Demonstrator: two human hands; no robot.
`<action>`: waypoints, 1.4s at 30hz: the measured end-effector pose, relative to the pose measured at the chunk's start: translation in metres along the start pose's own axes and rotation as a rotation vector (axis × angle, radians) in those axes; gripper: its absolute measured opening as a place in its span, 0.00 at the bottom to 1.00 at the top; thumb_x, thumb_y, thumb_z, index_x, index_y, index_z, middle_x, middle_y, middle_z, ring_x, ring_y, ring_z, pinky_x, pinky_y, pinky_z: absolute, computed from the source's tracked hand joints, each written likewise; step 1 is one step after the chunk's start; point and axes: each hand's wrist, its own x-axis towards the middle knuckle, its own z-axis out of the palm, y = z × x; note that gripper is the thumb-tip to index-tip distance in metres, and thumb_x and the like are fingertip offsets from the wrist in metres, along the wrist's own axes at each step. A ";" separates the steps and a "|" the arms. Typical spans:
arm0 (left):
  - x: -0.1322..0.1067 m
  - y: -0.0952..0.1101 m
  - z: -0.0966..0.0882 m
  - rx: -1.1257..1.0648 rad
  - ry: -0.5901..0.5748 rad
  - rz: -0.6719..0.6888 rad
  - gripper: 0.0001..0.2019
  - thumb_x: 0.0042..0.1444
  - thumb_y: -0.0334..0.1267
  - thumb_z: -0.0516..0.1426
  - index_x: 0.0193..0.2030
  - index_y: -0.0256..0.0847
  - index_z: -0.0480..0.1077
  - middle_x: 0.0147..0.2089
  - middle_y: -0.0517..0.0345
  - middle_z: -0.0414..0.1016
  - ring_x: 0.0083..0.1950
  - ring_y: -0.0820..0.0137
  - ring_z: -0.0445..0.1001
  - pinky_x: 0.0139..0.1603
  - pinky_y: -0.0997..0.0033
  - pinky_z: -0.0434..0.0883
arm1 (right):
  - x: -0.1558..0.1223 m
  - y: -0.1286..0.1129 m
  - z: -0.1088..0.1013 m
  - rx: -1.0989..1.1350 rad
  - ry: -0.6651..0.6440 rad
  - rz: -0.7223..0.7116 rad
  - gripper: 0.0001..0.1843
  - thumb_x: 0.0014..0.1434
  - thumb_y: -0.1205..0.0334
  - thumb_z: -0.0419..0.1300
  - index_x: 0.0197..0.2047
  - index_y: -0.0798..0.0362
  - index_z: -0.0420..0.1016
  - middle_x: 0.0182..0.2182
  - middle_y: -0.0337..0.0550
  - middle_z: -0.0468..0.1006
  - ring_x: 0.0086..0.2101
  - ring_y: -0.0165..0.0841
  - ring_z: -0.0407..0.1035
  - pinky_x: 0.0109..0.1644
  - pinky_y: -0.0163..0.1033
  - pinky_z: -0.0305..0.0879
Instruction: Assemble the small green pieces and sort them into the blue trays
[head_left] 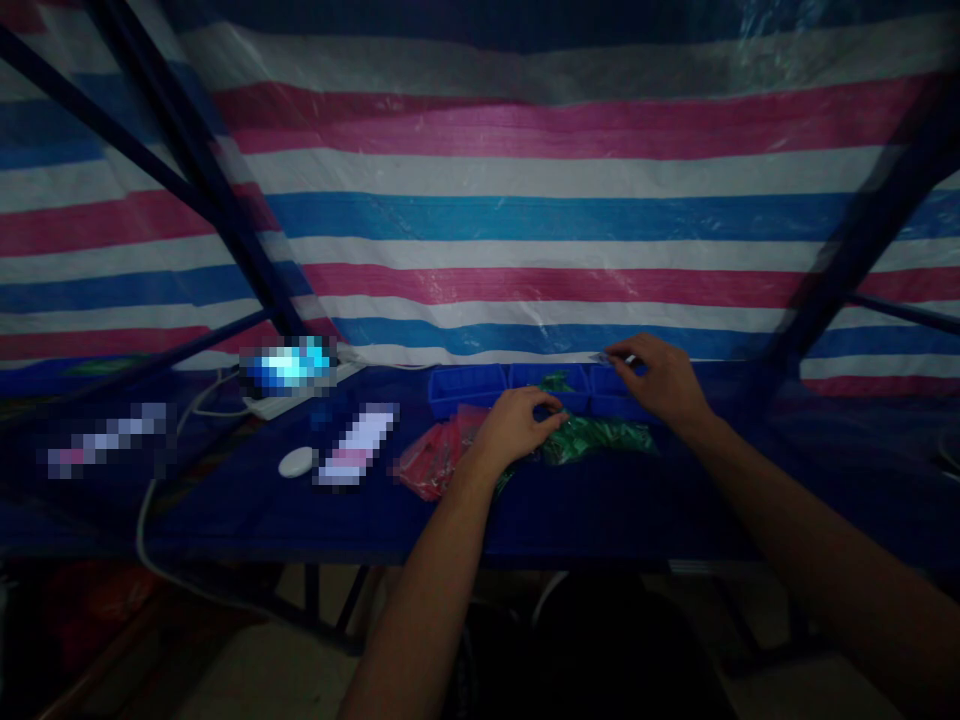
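Right hand (664,380) pinches some small shiny bit (600,357), too dim to name, by the blue bins (461,403) near mid-frame; a slack pinch could drop it. Left hand (516,428) is at green plastic (600,438) below centre, can't tell if gripping; tugging could drag the red plastic (429,460).

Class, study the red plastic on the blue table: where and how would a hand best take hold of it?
Probably pinch the red plastic at its exposed left end, coming from the left and above. It lies loose in folds that should gather easily, while the left hand and forearm block its right side.
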 end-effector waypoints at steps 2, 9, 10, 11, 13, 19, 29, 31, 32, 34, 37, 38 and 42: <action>0.000 0.000 0.000 0.002 -0.005 -0.006 0.11 0.63 0.44 0.61 0.45 0.42 0.81 0.46 0.54 0.83 0.49 0.63 0.80 0.53 0.65 0.73 | 0.000 0.000 -0.001 -0.002 -0.003 -0.002 0.11 0.67 0.57 0.57 0.48 0.48 0.80 0.40 0.47 0.82 0.38 0.42 0.76 0.45 0.50 0.75; 0.000 -0.001 0.000 -0.001 -0.003 -0.004 0.11 0.63 0.45 0.61 0.45 0.42 0.81 0.45 0.54 0.83 0.48 0.64 0.80 0.52 0.65 0.73 | 0.001 -0.001 -0.002 -0.012 0.000 -0.003 0.12 0.67 0.58 0.57 0.47 0.47 0.80 0.40 0.48 0.82 0.38 0.42 0.76 0.46 0.51 0.74; 0.000 -0.001 0.000 -0.003 0.000 -0.002 0.11 0.63 0.45 0.61 0.45 0.41 0.81 0.45 0.54 0.83 0.48 0.64 0.80 0.52 0.65 0.73 | 0.001 -0.002 -0.002 -0.007 0.003 -0.003 0.12 0.67 0.57 0.57 0.47 0.47 0.80 0.40 0.48 0.82 0.38 0.42 0.76 0.46 0.51 0.74; 0.000 -0.001 0.000 -0.005 0.004 0.000 0.11 0.63 0.45 0.61 0.45 0.41 0.81 0.45 0.54 0.83 0.48 0.64 0.80 0.52 0.65 0.73 | 0.001 -0.002 -0.002 -0.003 0.005 -0.005 0.12 0.67 0.57 0.56 0.47 0.47 0.80 0.40 0.48 0.82 0.39 0.42 0.76 0.46 0.50 0.74; 0.000 0.000 0.000 -0.002 0.015 -0.004 0.11 0.64 0.45 0.61 0.44 0.41 0.81 0.44 0.55 0.83 0.47 0.64 0.80 0.52 0.65 0.73 | 0.001 -0.003 -0.002 -0.003 0.006 -0.008 0.12 0.68 0.56 0.57 0.47 0.48 0.80 0.39 0.48 0.82 0.38 0.42 0.76 0.45 0.50 0.74; 0.001 0.001 -0.002 0.013 0.099 -0.036 0.08 0.63 0.42 0.62 0.41 0.41 0.80 0.43 0.56 0.83 0.45 0.65 0.80 0.52 0.64 0.73 | 0.001 -0.004 -0.003 -0.001 -0.001 0.037 0.13 0.68 0.54 0.57 0.47 0.49 0.80 0.39 0.48 0.83 0.38 0.41 0.78 0.45 0.48 0.75; 0.000 -0.001 -0.001 -0.023 0.102 -0.061 0.06 0.57 0.32 0.61 0.39 0.40 0.80 0.42 0.55 0.83 0.43 0.66 0.80 0.51 0.66 0.74 | 0.000 -0.009 -0.002 0.213 -0.010 0.264 0.17 0.66 0.46 0.60 0.47 0.50 0.77 0.35 0.47 0.85 0.30 0.40 0.81 0.33 0.44 0.77; 0.000 0.000 -0.001 -0.043 0.083 -0.070 0.07 0.55 0.30 0.61 0.39 0.39 0.80 0.41 0.55 0.83 0.42 0.67 0.80 0.49 0.67 0.75 | 0.000 -0.009 -0.001 0.290 -0.007 0.297 0.18 0.65 0.45 0.61 0.46 0.51 0.76 0.37 0.48 0.85 0.30 0.40 0.81 0.32 0.43 0.78; 0.000 0.000 -0.001 -0.054 0.070 -0.077 0.07 0.55 0.30 0.61 0.39 0.39 0.80 0.41 0.55 0.84 0.42 0.67 0.80 0.48 0.68 0.75 | 0.000 -0.008 0.000 0.333 -0.002 0.311 0.19 0.64 0.44 0.62 0.46 0.51 0.76 0.38 0.49 0.85 0.31 0.40 0.81 0.33 0.43 0.79; 0.000 0.001 0.000 -0.069 0.038 -0.097 0.07 0.55 0.31 0.61 0.38 0.39 0.80 0.39 0.56 0.84 0.40 0.68 0.81 0.46 0.69 0.75 | 0.000 -0.006 0.003 0.415 0.010 0.334 0.20 0.62 0.42 0.64 0.46 0.50 0.76 0.40 0.49 0.85 0.33 0.41 0.82 0.34 0.44 0.80; -0.001 0.001 0.002 -0.076 -0.014 -0.118 0.07 0.54 0.31 0.61 0.37 0.39 0.81 0.37 0.56 0.84 0.38 0.68 0.81 0.43 0.70 0.75 | 0.001 -0.003 0.005 0.474 0.016 0.347 0.21 0.61 0.42 0.65 0.47 0.50 0.76 0.41 0.49 0.85 0.35 0.42 0.82 0.37 0.46 0.81; -0.001 0.000 0.002 -0.078 -0.031 -0.119 0.07 0.53 0.31 0.61 0.37 0.39 0.81 0.37 0.56 0.84 0.38 0.68 0.81 0.43 0.71 0.75 | 0.001 -0.001 0.006 0.479 0.019 0.348 0.21 0.60 0.42 0.65 0.47 0.49 0.76 0.41 0.49 0.85 0.36 0.42 0.82 0.37 0.46 0.82; -0.002 -0.001 0.003 -0.107 -0.075 -0.116 0.08 0.53 0.29 0.61 0.37 0.38 0.81 0.37 0.56 0.84 0.37 0.68 0.81 0.42 0.71 0.74 | 0.000 0.002 0.005 0.458 0.030 0.345 0.23 0.60 0.41 0.66 0.48 0.50 0.77 0.41 0.49 0.85 0.35 0.42 0.82 0.38 0.47 0.82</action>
